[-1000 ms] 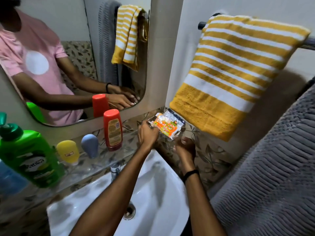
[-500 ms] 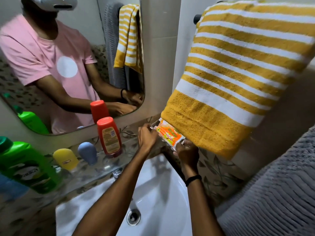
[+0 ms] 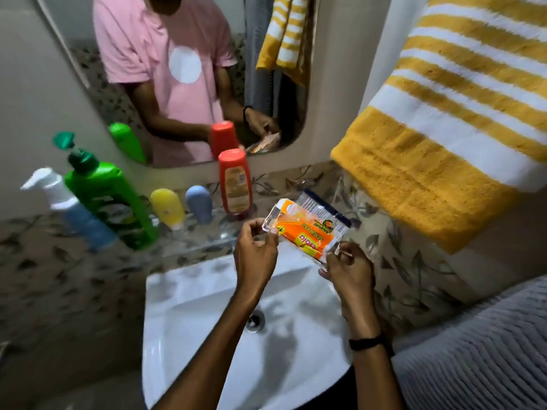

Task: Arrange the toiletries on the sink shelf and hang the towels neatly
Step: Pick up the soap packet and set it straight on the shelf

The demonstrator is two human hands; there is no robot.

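Note:
Both hands hold an orange scrub pad packet (image 3: pixel 307 229) in clear wrap above the white sink (image 3: pixel 207 291). My left hand (image 3: pixel 256 250) pinches its left end and my right hand (image 3: pixel 346 264) pinches its right end. On the glass shelf (image 3: pixel 207 235) under the mirror stand a red bottle (image 3: pixel 235 182), a blue tube (image 3: pixel 199 204), a yellow tube (image 3: pixel 167 207), a green pump bottle (image 3: pixel 109 196) and a blue spray bottle (image 3: pixel 74 208). A yellow striped towel (image 3: pixel 450 119) hangs at upper right. A grey towel (image 3: pixel 479 350) hangs at lower right.
The mirror (image 3: pixel 177 78) reflects a person in a pink shirt and both towels. Leaf-patterned tiles (image 3: pixel 393 261) cover the wall around the sink. The sink drain (image 3: pixel 255 319) sits below my left wrist.
The packet has come down and away from under the yellow towel to above the sink's rim. The camera view has tilted down and left, bringing the spray bottle into view.

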